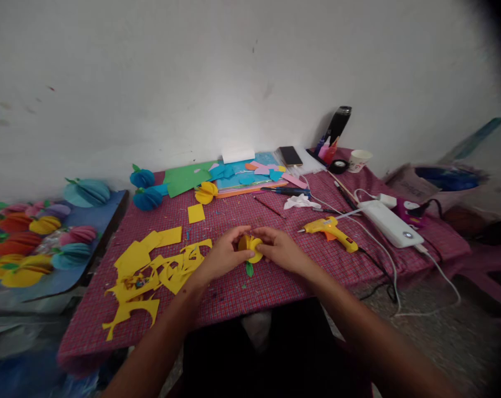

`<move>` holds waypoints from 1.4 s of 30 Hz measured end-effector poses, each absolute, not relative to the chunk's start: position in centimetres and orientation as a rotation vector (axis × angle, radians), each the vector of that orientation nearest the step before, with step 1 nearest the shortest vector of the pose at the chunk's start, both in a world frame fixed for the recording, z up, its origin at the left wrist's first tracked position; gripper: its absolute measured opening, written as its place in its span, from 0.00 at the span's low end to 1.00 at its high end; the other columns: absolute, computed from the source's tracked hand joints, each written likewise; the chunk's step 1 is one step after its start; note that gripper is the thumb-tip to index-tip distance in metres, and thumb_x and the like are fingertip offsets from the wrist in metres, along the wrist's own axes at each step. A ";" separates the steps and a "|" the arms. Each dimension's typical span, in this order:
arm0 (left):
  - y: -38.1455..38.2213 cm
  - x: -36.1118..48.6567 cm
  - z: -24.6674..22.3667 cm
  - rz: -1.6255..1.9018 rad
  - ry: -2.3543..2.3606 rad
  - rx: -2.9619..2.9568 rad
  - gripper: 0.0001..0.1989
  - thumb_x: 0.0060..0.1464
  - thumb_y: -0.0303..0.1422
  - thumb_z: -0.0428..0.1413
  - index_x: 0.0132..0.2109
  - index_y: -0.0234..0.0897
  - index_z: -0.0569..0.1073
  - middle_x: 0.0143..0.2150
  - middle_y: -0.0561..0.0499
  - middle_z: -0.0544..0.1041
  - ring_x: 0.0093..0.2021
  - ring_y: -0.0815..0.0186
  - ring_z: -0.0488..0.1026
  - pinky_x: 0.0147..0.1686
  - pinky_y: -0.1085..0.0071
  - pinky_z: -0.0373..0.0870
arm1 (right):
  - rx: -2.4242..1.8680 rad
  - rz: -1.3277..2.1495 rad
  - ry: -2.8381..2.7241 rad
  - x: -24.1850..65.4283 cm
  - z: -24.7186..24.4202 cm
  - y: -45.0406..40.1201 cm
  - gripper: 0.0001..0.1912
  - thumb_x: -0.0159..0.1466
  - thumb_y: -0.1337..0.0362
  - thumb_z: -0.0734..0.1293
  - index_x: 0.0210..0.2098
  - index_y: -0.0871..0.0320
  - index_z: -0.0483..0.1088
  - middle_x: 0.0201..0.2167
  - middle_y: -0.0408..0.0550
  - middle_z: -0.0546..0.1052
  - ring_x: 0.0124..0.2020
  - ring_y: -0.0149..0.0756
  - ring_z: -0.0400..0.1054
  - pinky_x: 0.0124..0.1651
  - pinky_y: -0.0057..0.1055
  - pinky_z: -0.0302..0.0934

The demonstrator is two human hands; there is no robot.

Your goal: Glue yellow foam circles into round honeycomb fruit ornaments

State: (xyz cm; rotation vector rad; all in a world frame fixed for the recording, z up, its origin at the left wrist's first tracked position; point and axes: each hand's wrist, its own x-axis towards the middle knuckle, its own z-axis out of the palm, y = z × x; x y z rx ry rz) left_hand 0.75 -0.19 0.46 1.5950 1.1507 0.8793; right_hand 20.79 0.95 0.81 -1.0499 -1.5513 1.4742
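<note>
Both my hands close round a yellow folded-paper pumpkin [256, 255] above the near edge of the table. My left hand [226, 251] grips its left side, thumb against the paper folds. From the right, my right hand [281, 250] pinches it with thumb and fingers. Just below it on the cloth lies a small green paper leaf [249, 269]. Left of my hands spread yellow paper scraps [179, 268] with cut-out holes. A yellow glue gun [331, 229] rests to the right, its nozzle pointing left.
A red checked cloth [229, 301] covers the table. Behind are a finished yellow paper pumpkin [206, 192], blue ones [147, 198], green paper [187, 178] and a phone [291, 156]. A white power strip [390, 223] with trailing cables sits right. More paper pumpkins [80, 193] fill a blue board at left.
</note>
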 end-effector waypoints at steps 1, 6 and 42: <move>-0.2 0.8 0.6 0.884 1.161 1.596 0.31 0.51 0.30 0.66 0.63 0.42 0.71 0.58 0.43 0.77 0.55 0.56 0.75 0.57 0.56 0.72 | -1.040 1.465 -1.564 20.8 0.8 0.9 0.18 0.58 0.72 0.66 0.47 0.56 0.73 0.45 0.48 0.81 0.43 0.38 0.77 0.46 0.36 0.70; -0.3 0.9 0.9 0.877 1.195 1.637 0.31 0.51 0.31 0.66 0.62 0.42 0.72 0.57 0.44 0.77 0.55 0.55 0.75 0.57 0.56 0.71 | -1.043 1.385 -1.609 21.3 0.8 0.9 0.17 0.58 0.71 0.68 0.47 0.55 0.74 0.46 0.49 0.80 0.46 0.40 0.76 0.51 0.40 0.69; 1.1 2.6 2.1 0.546 1.171 2.318 0.15 0.61 0.29 0.55 0.53 0.42 0.77 0.51 0.47 0.73 0.48 0.61 0.72 0.50 0.64 0.71 | -1.634 0.738 -2.269 25.3 3.2 -0.2 0.10 0.67 0.64 0.63 0.33 0.59 0.74 0.31 0.48 0.80 0.29 0.35 0.70 0.32 0.30 0.53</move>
